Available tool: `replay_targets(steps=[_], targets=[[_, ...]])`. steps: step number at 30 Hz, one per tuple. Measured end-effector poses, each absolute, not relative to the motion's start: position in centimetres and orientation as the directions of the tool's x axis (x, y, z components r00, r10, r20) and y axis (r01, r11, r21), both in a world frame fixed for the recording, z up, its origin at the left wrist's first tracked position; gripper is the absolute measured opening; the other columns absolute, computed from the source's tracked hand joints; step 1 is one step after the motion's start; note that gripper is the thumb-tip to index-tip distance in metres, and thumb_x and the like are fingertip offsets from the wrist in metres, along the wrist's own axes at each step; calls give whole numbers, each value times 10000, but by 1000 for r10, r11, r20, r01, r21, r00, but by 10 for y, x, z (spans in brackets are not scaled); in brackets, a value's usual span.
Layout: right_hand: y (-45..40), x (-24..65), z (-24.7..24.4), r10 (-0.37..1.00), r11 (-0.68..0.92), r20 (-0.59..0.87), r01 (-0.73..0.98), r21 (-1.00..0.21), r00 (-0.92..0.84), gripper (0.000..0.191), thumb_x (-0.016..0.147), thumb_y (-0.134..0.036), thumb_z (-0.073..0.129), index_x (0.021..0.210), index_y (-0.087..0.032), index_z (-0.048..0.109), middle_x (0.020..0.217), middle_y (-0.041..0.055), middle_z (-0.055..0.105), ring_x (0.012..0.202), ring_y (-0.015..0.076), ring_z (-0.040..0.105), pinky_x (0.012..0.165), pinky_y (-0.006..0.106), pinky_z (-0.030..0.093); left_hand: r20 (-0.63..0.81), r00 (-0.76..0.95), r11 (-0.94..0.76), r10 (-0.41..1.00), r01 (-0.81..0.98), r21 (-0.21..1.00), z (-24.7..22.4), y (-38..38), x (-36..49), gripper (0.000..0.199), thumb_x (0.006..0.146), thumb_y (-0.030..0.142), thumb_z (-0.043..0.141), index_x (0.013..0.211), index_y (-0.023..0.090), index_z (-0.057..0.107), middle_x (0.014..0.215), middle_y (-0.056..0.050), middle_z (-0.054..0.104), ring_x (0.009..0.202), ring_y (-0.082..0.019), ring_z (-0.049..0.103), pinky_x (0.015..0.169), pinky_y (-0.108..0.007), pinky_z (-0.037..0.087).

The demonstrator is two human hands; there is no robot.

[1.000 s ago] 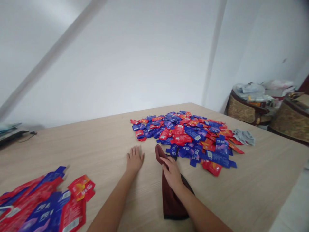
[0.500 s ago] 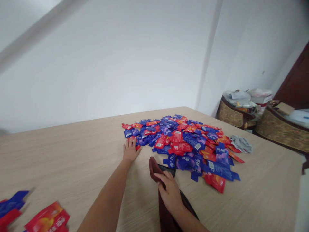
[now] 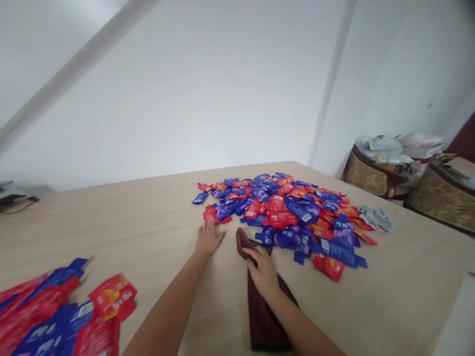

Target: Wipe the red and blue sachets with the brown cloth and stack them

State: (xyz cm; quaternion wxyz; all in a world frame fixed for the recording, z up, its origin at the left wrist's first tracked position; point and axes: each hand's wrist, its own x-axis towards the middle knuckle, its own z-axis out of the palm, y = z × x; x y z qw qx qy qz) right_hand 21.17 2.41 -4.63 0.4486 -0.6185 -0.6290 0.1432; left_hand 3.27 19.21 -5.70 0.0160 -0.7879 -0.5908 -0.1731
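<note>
My left hand (image 3: 208, 240) lies flat on the table with its fingers outstretched. Its fingertips touch or nearly touch a red packet (image 3: 210, 213) at the left edge of a large pile. That pile of red and blue printed packets (image 3: 276, 202) spreads beyond both hands. In my right hand (image 3: 262, 272) is a maroon fabric article with black edging (image 3: 260, 321), gripped near its folded top; it looks like a soft pouch, though its exact kind is unclear. The hand and forearm cover part of it.
A second group of red and blue packets (image 3: 55, 316) lies at the near left of the wooden table (image 3: 122, 227). Grey fabric (image 3: 375, 217) rests right of the pile. Patterned armchairs (image 3: 367, 170) stand past the right edge, one heaped with bags. A cable (image 3: 22, 205) is at far left.
The view has swung slightly left, showing more of the near-left packets. A blue packet at the pile's left edge now lies apart. My right hand keeps its hold on the maroon article.
</note>
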Motion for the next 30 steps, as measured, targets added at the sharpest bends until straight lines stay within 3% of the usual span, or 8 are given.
replay_targets(steps=[4,12,16,20,22,26,30], targets=[[21,214,-45,904,214,399,649,-730,151,405,779,-120,460,1111,-269,639,1044,45,596,1063,199,523,966,328,396,307,256,-310,917,940,142,-59,141,32,674,875,543,308,1355,76,386,1438,-185,351,1334,-329,282,1066,-480,216],[14,217,-44,863,335,498,644,-688,83,407,789,-111,448,1128,-244,630,1056,56,584,1039,208,493,954,362,382,387,378,-428,841,903,49,-65,22,34,580,910,450,291,1367,102,369,1444,-146,357,1333,-300,297,1063,-486,262],[-5,206,-32,837,521,506,588,-619,-208,455,793,-42,411,1102,-276,649,1079,31,605,1016,184,477,922,332,385,367,509,-553,778,833,17,-66,-32,33,550,893,403,358,1368,127,365,1419,-138,398,1322,-305,315,1059,-503,271],[-19,190,-25,797,603,359,616,-507,-486,456,843,-65,390,1149,-312,620,1159,-1,602,1014,172,452,894,302,384,326,512,-554,795,831,45,-60,-56,36,519,829,274,444,1320,104,427,1336,-155,483,1272,-321,374,1053,-512,281],[-15,188,-25,826,564,310,695,-446,-471,448,857,-88,391,1197,-305,587,1232,-5,570,1019,182,443,895,308,374,311,517,-560,797,826,63,-58,-58,37,533,821,270,454,1319,80,425,1344,-171,472,1281,-325,362,1045,-492,307],[5,200,-29,931,327,271,889,-321,-244,459,835,-85,411,1215,-285,572,1250,22,560,1036,224,433,890,355,353,330,528,-584,783,805,99,-62,-54,37,563,860,371,429,1338,74,400,1398,-182,411,1326,-322,302,1036,-472,340],[12,216,-30,932,245,340,910,-336,-125,463,813,-59,400,1187,-248,598,1223,33,579,1021,234,440,901,370,350,332,561,-636,759,748,188,-62,-50,28,547,883,390,409,1338,89,387,1401,-182,407,1343,-295,283,1042,-471,352]])
